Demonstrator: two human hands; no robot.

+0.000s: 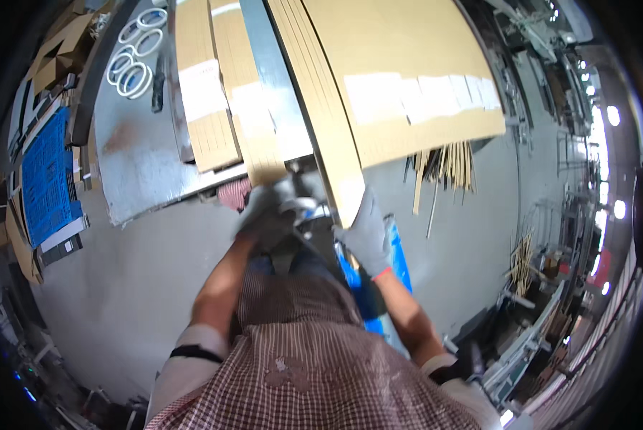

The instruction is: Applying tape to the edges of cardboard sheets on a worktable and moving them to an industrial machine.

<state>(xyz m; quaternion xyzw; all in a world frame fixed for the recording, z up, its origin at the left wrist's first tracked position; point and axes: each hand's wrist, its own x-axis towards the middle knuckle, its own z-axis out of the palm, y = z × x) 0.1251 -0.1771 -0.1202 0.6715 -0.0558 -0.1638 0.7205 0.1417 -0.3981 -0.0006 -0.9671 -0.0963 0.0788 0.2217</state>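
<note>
Checked apron in the foreground, gloved hands work a stack of cardboard sheets (407, 79) at a metal counter (142, 158).

The right hand (368, 233) clasps the stack's near corner; the left hand (267, 211) is blurred, its grip impossible to tell. Held by one corner, the sheets could slide apart and spill onto the floor.

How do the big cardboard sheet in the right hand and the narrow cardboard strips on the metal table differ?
The big cardboard sheet is wide and gripped at its near corner by the gloved right hand; the narrow cardboard strips are slim and lie loose on the metal table, untouched. The sheet reaches past the table over the floor; the strips stay on it. Both are tan with a pale band across.
</note>
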